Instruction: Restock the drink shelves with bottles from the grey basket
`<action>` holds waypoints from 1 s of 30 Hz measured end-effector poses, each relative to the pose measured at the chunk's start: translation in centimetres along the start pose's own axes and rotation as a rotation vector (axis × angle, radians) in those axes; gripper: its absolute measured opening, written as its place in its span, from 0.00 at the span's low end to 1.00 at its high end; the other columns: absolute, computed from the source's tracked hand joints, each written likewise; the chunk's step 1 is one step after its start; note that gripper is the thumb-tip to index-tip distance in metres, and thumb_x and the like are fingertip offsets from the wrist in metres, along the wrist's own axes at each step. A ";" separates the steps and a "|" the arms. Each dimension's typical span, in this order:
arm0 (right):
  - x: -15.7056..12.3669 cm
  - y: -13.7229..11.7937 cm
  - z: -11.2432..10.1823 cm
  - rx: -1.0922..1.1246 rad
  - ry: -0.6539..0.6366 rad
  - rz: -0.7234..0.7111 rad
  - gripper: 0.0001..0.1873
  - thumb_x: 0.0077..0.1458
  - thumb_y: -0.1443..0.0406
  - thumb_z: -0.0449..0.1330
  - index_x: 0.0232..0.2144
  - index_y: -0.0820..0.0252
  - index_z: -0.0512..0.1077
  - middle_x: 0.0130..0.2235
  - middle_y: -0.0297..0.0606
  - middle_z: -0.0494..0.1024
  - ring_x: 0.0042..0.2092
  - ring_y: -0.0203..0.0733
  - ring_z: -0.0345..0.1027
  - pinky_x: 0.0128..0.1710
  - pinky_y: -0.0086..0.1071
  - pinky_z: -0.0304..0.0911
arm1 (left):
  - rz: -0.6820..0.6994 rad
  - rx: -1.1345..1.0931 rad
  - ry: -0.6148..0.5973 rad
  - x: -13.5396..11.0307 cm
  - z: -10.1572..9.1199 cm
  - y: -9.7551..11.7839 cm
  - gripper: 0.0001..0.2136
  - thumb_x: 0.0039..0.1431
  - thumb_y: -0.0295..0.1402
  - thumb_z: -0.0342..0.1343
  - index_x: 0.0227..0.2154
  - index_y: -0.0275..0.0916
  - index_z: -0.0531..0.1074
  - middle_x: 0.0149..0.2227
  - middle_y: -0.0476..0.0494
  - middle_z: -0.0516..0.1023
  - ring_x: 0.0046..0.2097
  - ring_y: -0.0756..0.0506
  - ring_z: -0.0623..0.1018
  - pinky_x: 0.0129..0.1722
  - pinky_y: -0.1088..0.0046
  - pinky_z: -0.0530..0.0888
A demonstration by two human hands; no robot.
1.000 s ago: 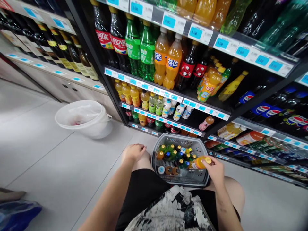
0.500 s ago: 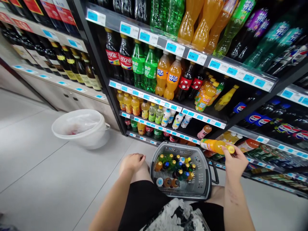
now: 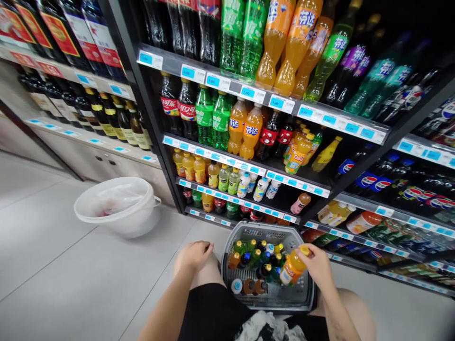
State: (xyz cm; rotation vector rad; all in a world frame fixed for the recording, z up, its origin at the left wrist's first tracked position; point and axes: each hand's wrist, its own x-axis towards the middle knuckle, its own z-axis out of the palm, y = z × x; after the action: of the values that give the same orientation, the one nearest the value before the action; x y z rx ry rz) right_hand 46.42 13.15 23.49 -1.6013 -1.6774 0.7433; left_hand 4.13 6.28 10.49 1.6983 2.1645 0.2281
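My right hand (image 3: 316,265) grips a small orange drink bottle (image 3: 292,266) by its yellow cap end, holding it tilted over the right side of a grey shopping basket (image 3: 270,296). The basket sits on the floor between my knees and holds several small bottles with mixed caps. My left hand (image 3: 194,255) rests on my left knee, fingers curled loosely with nothing in them. Black drink shelves (image 3: 249,166) stand just beyond the basket.
A white plastic bucket (image 3: 119,206) with a clear liner stands on the tiled floor to the left. Shelves carry cola, green soda, orange soda and small juice bottles with blue price tags. A lighter shelf unit (image 3: 88,142) with dark bottles runs along the far left.
My right hand lifted the orange bottle from the basket toward the lower right shelf, then came back down over the basket with it. The camera tilted upward. My left hand stayed on the knee.
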 end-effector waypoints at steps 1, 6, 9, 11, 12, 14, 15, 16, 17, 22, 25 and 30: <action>0.1 0.3 0.0 0.003 0.005 0.007 0.25 0.44 0.44 0.68 0.30 0.60 0.81 0.30 0.41 0.80 0.31 0.47 0.71 0.30 0.34 0.66 | -0.001 0.004 -0.004 0.0 0.0 0.0 0.25 0.71 0.45 0.39 0.39 0.43 0.83 0.46 0.37 0.85 0.51 0.37 0.82 0.51 0.62 0.71; 3.9 -2.3 -4.1 0.171 0.293 0.027 0.30 0.38 0.44 0.71 0.33 0.65 0.82 0.34 0.44 0.81 0.35 0.49 0.73 0.33 0.35 0.69 | 0.015 0.007 0.007 0.5 0.6 -0.5 0.26 0.71 0.45 0.38 0.40 0.43 0.83 0.47 0.37 0.85 0.52 0.37 0.81 0.52 0.62 0.71; 7.9 -6.3 -7.3 0.372 0.608 -0.104 0.27 0.40 0.49 0.74 0.35 0.65 0.82 0.35 0.42 0.81 0.37 0.46 0.73 0.38 0.35 0.72 | 0.024 0.015 0.026 0.9 1.3 -0.8 0.26 0.71 0.45 0.38 0.41 0.43 0.83 0.48 0.37 0.85 0.52 0.37 0.82 0.51 0.61 0.71; 10.8 -9.0 -9.0 0.512 0.751 -0.218 0.24 0.42 0.52 0.74 0.36 0.64 0.81 0.36 0.39 0.80 0.37 0.44 0.73 0.42 0.37 0.73 | 0.026 0.020 0.035 1.1 1.5 -0.8 0.26 0.71 0.45 0.38 0.40 0.43 0.83 0.47 0.37 0.85 0.51 0.36 0.82 0.51 0.61 0.71; 12.2 -10.2 -9.6 0.556 0.814 -0.276 0.23 0.42 0.53 0.74 0.36 0.64 0.81 0.35 0.38 0.79 0.36 0.44 0.73 0.43 0.37 0.74 | 0.027 0.023 0.037 1.1 1.6 -0.8 0.26 0.71 0.45 0.38 0.39 0.43 0.83 0.47 0.37 0.85 0.51 0.37 0.82 0.50 0.61 0.71; 14.9 -12.5 -10.6 0.599 0.900 -0.387 0.21 0.44 0.54 0.73 0.36 0.64 0.80 0.34 0.37 0.78 0.36 0.43 0.73 0.45 0.38 0.74 | 0.028 0.031 0.042 1.1 1.7 -0.7 0.26 0.71 0.45 0.38 0.38 0.43 0.83 0.46 0.37 0.85 0.50 0.36 0.82 0.49 0.61 0.71; 16.0 -13.5 -10.8 0.612 0.916 -0.428 0.21 0.44 0.54 0.73 0.35 0.64 0.79 0.33 0.36 0.78 0.36 0.42 0.73 0.46 0.39 0.74 | 0.027 0.035 0.045 1.1 1.7 -0.7 0.26 0.71 0.45 0.38 0.38 0.43 0.83 0.45 0.37 0.85 0.50 0.36 0.82 0.49 0.61 0.71; 17.0 -14.4 -11.0 0.617 0.907 -0.454 0.21 0.43 0.54 0.73 0.34 0.64 0.79 0.33 0.36 0.77 0.36 0.43 0.73 0.46 0.39 0.74 | 0.027 0.039 0.046 1.1 1.7 -0.7 0.26 0.71 0.45 0.38 0.37 0.43 0.83 0.45 0.36 0.85 0.50 0.36 0.83 0.49 0.60 0.72; 17.9 -15.3 -11.0 0.612 0.876 -0.464 0.21 0.43 0.54 0.74 0.34 0.64 0.79 0.33 0.36 0.77 0.36 0.43 0.73 0.46 0.39 0.74 | 0.029 0.041 0.050 1.1 1.6 -0.7 0.26 0.71 0.45 0.38 0.37 0.43 0.83 0.45 0.36 0.85 0.50 0.36 0.83 0.48 0.60 0.72; 19.9 -18.6 -9.8 0.424 0.664 -0.462 0.22 0.42 0.53 0.73 0.35 0.64 0.81 0.34 0.39 0.79 0.35 0.44 0.74 0.38 0.36 0.73 | 0.042 0.031 0.048 0.8 1.5 -0.7 0.26 0.71 0.45 0.38 0.37 0.43 0.83 0.45 0.37 0.86 0.49 0.36 0.83 0.50 0.60 0.71; 20.5 -20.3 -8.3 0.301 0.449 -0.461 0.22 0.41 0.52 0.73 0.33 0.62 0.82 0.32 0.38 0.80 0.33 0.42 0.72 0.33 0.33 0.69 | 0.038 0.016 0.043 0.6 1.2 -0.6 0.26 0.71 0.44 0.39 0.37 0.43 0.83 0.45 0.37 0.85 0.50 0.37 0.82 0.51 0.61 0.71; 21.0 -23.6 -4.5 0.213 0.032 -0.343 0.23 0.38 0.49 0.73 0.30 0.62 0.81 0.30 0.39 0.79 0.31 0.44 0.72 0.29 0.32 0.66 | 0.032 0.005 0.036 0.3 1.0 -0.7 0.24 0.71 0.43 0.40 0.37 0.43 0.83 0.45 0.38 0.85 0.50 0.38 0.82 0.51 0.62 0.71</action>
State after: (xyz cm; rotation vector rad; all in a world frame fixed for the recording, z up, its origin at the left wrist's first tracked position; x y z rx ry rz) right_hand 35.87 32.08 46.97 -1.1363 -1.7270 0.6885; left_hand 3.81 6.28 9.30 1.7453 2.1662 0.2643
